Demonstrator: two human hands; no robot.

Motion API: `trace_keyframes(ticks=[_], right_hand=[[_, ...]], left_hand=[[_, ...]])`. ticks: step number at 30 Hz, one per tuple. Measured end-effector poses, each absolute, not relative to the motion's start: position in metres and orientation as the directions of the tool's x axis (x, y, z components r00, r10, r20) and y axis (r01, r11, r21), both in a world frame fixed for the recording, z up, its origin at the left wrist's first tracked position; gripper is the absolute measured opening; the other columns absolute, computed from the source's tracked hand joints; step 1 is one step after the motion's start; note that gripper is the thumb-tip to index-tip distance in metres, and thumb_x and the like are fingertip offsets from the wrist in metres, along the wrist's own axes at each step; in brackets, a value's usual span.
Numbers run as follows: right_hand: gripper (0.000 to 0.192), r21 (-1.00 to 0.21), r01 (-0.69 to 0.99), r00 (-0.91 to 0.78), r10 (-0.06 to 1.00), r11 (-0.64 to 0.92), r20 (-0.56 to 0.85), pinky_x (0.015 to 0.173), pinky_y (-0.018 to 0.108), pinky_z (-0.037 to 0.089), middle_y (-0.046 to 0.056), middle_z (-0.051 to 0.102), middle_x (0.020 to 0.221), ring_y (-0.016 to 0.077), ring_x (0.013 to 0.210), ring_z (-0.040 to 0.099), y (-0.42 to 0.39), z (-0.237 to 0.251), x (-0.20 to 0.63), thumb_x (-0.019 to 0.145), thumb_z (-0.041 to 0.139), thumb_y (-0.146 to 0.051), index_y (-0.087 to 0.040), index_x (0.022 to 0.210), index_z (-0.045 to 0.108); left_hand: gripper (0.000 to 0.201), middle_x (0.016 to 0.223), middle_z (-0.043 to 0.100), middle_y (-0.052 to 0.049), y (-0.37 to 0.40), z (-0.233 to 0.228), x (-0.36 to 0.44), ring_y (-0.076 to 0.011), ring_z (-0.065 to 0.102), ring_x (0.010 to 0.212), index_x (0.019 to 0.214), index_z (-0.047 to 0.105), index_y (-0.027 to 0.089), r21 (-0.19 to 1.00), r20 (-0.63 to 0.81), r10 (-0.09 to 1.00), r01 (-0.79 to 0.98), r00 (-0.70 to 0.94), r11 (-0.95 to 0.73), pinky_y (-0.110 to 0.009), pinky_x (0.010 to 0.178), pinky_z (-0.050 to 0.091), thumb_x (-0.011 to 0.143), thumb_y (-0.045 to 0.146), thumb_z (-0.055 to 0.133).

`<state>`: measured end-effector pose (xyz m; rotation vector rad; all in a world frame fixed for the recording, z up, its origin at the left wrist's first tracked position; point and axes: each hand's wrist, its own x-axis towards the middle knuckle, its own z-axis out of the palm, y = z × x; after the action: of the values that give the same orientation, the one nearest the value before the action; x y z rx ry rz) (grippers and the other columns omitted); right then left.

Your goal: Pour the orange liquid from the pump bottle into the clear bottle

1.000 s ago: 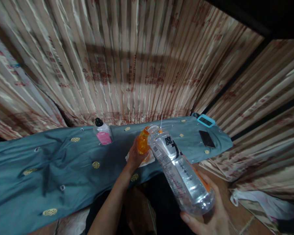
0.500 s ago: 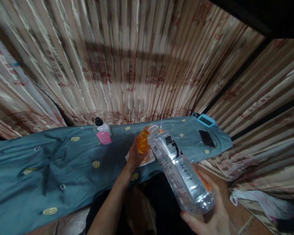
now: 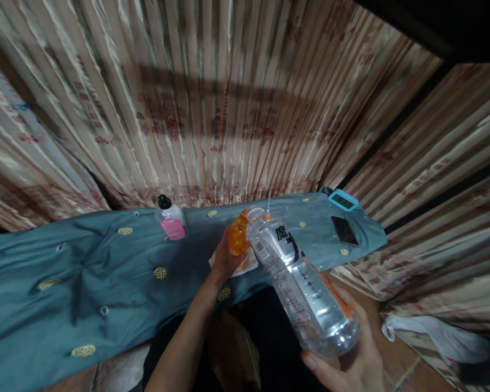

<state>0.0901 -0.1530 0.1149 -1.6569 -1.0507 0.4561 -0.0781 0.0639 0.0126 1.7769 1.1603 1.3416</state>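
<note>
My left hand (image 3: 225, 253) is closed round a small orange see-through bottle (image 3: 239, 235), held over a white tissue (image 3: 250, 263) with orange marks. A large clear plastic bottle (image 3: 298, 283) with a silver and orange label lies tilted in my right hand (image 3: 351, 348), its base toward me and its neck down at the mouth of the orange bottle. My right fingers wrap its lower end from the right, the thumb under the base. Whether liquid is running between the two mouths I cannot tell. Behind the necks stands a thin white stick (image 3: 269, 202) with an orange base.
A blue-green patterned cloth (image 3: 122, 294) covers the long surface. On it stand a black-capped bottle with a pink label (image 3: 172, 220), a light-blue-framed device (image 3: 343, 200) and a dark phone (image 3: 344, 231). Pleated curtains (image 3: 212, 109) hang behind. A white plastic bag (image 3: 436, 332) lies low at right.
Almost nothing differs. Both hands and both bottles keep their places, and the view has shifted only very slightly.
</note>
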Motion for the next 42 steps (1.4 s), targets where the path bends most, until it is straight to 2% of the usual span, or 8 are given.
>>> trace_keyframes(ticks=[9, 13, 17, 23, 27, 32, 37, 42], right_hand=[[0.102, -0.965, 0.258, 0.559, 0.823, -0.053, 0.104, 0.103, 0.045, 0.043, 0.013, 0.055, 0.137, 0.0383, 0.128, 0.053, -0.152, 0.116, 0.087, 0.053, 0.087, -0.056, -0.024, 0.139, 0.043], [0.103, -0.953, 0.299, 0.554, 0.822, -0.048, 0.132, 0.111, 0.053, 0.035, 0.014, 0.054, 0.139, 0.0411, 0.132, 0.05, -0.152, 0.113, 0.09, 0.052, 0.086, -0.058, -0.024, 0.14, 0.043], [0.099, -0.932, 0.361, 0.531, 0.826, -0.017, 0.19, 0.109, 0.048, 0.039, 0.014, 0.054, 0.14, 0.0391, 0.133, 0.05, -0.152, 0.111, 0.094, 0.056, 0.085, -0.057, -0.022, 0.139, 0.045], [0.096, -0.92, 0.391, 0.537, 0.819, -0.028, 0.203, 0.084, 0.038, 0.056, 0.014, 0.053, 0.14, 0.0347, 0.116, 0.063, -0.154, 0.112, 0.096, 0.056, 0.085, -0.057, -0.023, 0.138, 0.048], [0.098, -0.9, 0.431, 0.542, 0.814, -0.056, 0.209, 0.09, 0.04, 0.054, 0.013, 0.057, 0.132, 0.0352, 0.117, 0.062, -0.154, 0.113, 0.096, 0.056, 0.084, -0.059, -0.022, 0.139, 0.047], [0.096, -0.902, 0.428, 0.546, 0.812, -0.06, 0.206, 0.087, 0.039, 0.055, 0.013, 0.058, 0.13, 0.0353, 0.115, 0.063, -0.153, 0.118, 0.092, 0.057, 0.082, -0.063, -0.021, 0.137, 0.049], [0.093, -0.898, 0.434, 0.531, 0.824, -0.067, 0.195, 0.099, 0.043, 0.047, 0.011, 0.06, 0.126, 0.0352, 0.116, 0.062, -0.151, 0.123, 0.092, 0.058, 0.081, -0.063, -0.022, 0.135, 0.048], [0.099, -0.9, 0.433, 0.521, 0.828, -0.045, 0.209, 0.096, 0.042, 0.047, 0.014, 0.055, 0.133, 0.036, 0.12, 0.059, -0.151, 0.121, 0.095, 0.057, 0.082, -0.064, -0.021, 0.139, 0.046]], left_hand=[[0.073, 0.125, 0.066, -0.01, 0.063, 0.015, -0.078, -0.0251, 0.069, 0.109, 0.136, 0.044, 0.019, 0.871, 0.383, 0.919, 0.292, 0.096, -0.394, -0.038, 0.096, 0.058, 0.069, 0.02, 0.075], [0.072, 0.123, 0.067, -0.011, 0.062, 0.018, -0.078, -0.0255, 0.07, 0.106, 0.135, 0.045, 0.017, 0.874, 0.37, 0.924, 0.301, 0.093, -0.381, -0.038, 0.094, 0.059, 0.07, 0.02, 0.075], [0.072, 0.124, 0.067, -0.009, 0.062, 0.019, -0.078, -0.0245, 0.07, 0.106, 0.136, 0.045, 0.021, 0.873, 0.377, 0.922, 0.298, 0.093, -0.387, -0.037, 0.093, 0.059, 0.07, 0.019, 0.075], [0.073, 0.125, 0.066, -0.008, 0.061, 0.018, -0.078, -0.0226, 0.069, 0.105, 0.138, 0.043, 0.021, 0.881, 0.363, 0.928, 0.293, 0.089, -0.372, -0.036, 0.093, 0.059, 0.071, 0.019, 0.074], [0.075, 0.124, 0.066, -0.009, 0.063, 0.014, -0.079, -0.023, 0.07, 0.104, 0.137, 0.043, 0.02, 0.879, 0.374, 0.922, 0.281, 0.097, -0.386, -0.036, 0.092, 0.059, 0.07, 0.02, 0.075], [0.075, 0.123, 0.066, -0.009, 0.064, 0.01, -0.08, -0.0233, 0.07, 0.103, 0.136, 0.043, 0.021, 0.877, 0.379, 0.921, 0.282, 0.092, -0.389, -0.036, 0.09, 0.06, 0.068, 0.018, 0.075], [0.076, 0.122, 0.067, -0.008, 0.063, 0.008, -0.079, -0.0236, 0.07, 0.103, 0.137, 0.043, 0.021, 0.885, 0.354, 0.932, 0.296, 0.075, -0.36, -0.036, 0.091, 0.059, 0.068, 0.016, 0.075], [0.077, 0.124, 0.066, -0.008, 0.064, 0.005, -0.078, -0.023, 0.069, 0.105, 0.137, 0.043, 0.02, 0.875, 0.369, 0.927, 0.308, 0.07, -0.372, -0.037, 0.094, 0.058, 0.067, 0.015, 0.075]])
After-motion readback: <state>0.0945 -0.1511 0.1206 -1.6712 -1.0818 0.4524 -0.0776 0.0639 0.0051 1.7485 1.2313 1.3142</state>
